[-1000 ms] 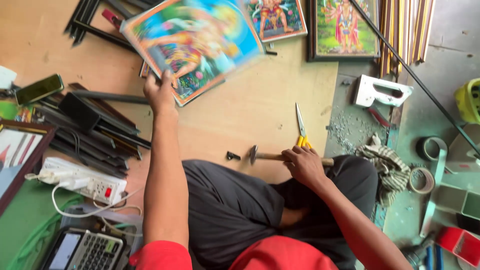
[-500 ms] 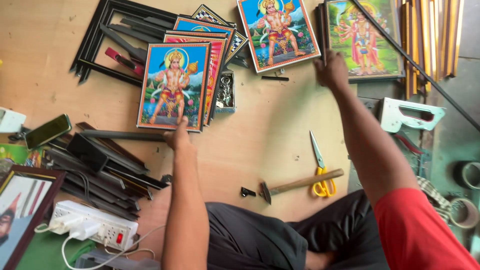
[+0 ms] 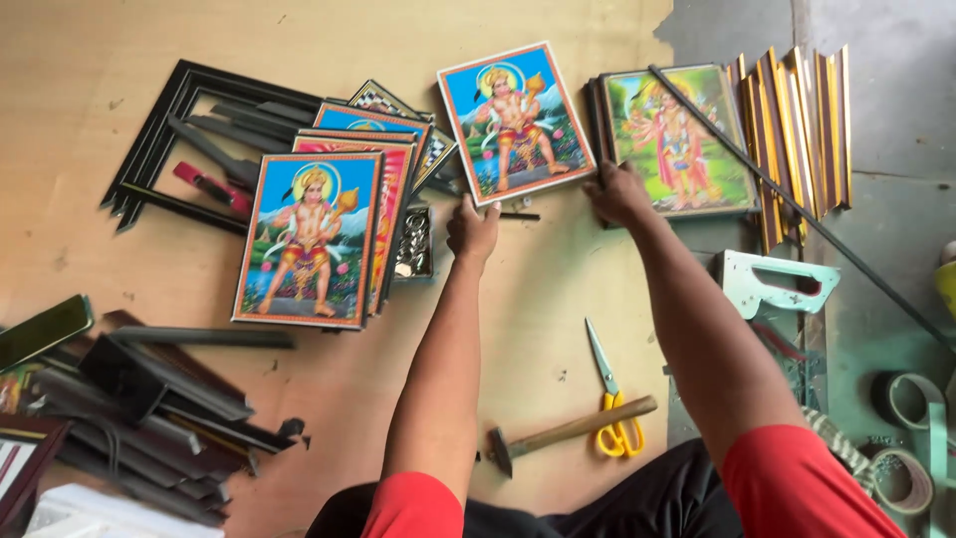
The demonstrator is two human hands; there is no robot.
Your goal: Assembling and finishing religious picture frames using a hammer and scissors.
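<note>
1. Head view: our left hand [image 3: 472, 229] pinches the lower left corner of a blue-backed picture print [image 3: 515, 122], fingers closed on its edge; our right hand [image 3: 617, 192] rests at the print's lower right corner, against a green framed picture [image 3: 680, 139], and we cannot tell whether it grips either.
2. The print lies tilted near the far edge of the wooden board [image 3: 299, 399]. We judge it thin, light and stiff, probably glossy and slick, so corners and edges are the places to hold.
3. Just left sits a stack of prints [image 3: 314, 239] beside a small tray of metal bits [image 3: 413, 244]; gold mouldings [image 3: 797, 130] crowd the right edge.
4. Open board lies nearer us, save scissors [image 3: 612, 408] and hammer [image 3: 568, 433].
</note>
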